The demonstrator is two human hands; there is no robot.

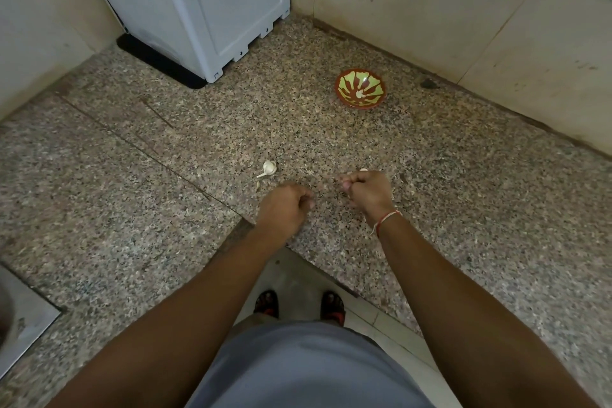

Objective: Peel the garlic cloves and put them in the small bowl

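- Two hands work low over the speckled granite tabletop [430, 209], close together so that peel falls on the stone.
- Right hand [367, 190]: fingers curled, apparently pinching a pale garlic clove [363, 170]; only a sliver shows.
- Left hand [286, 205]: fingers curled; contents cannot be determined.
- White garlic bulb remnant with stem [269, 168] lies just beyond the left hand, within reach.
- Small red-rimmed green patterned bowl [360, 88] stands well apart near the wall, holding one pale piece.

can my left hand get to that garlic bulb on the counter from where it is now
Probably yes. The garlic bulb lies in the open on the counter, just beyond the left hand, with nothing between them. That hand's fingers are curled, though, so it might be holding something.
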